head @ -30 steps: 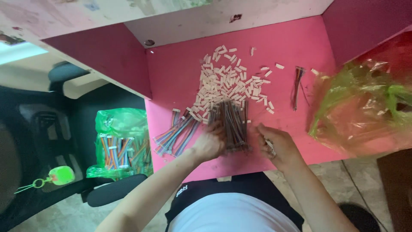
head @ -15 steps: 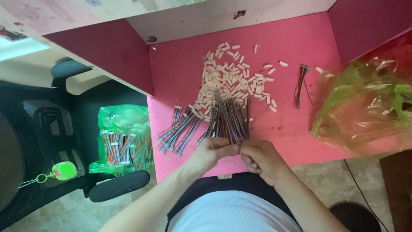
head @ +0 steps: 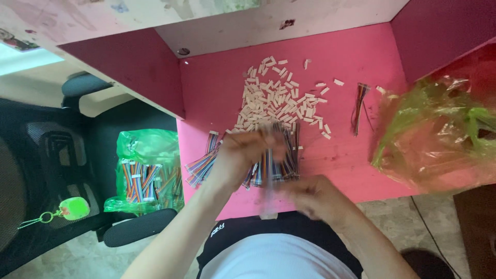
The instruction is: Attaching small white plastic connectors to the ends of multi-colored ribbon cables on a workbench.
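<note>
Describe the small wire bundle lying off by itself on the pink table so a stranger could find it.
On the pink table, look right of the pile of small white connectors, toward the crinkled green plastic bag. The lone wire bundle lies there, thin and dark, apart from the bigger multicoloured heap.

Two packages. Green clear plastic bag (head: 147, 170) of multicoloured wire bundles, on black chair left of pink tabletop (head: 336, 57). Bigger crumpled green-tinted clear bag (head: 434, 134) on tabletop's right edge, contents unclear. No labels, signs or screens visible.
</note>
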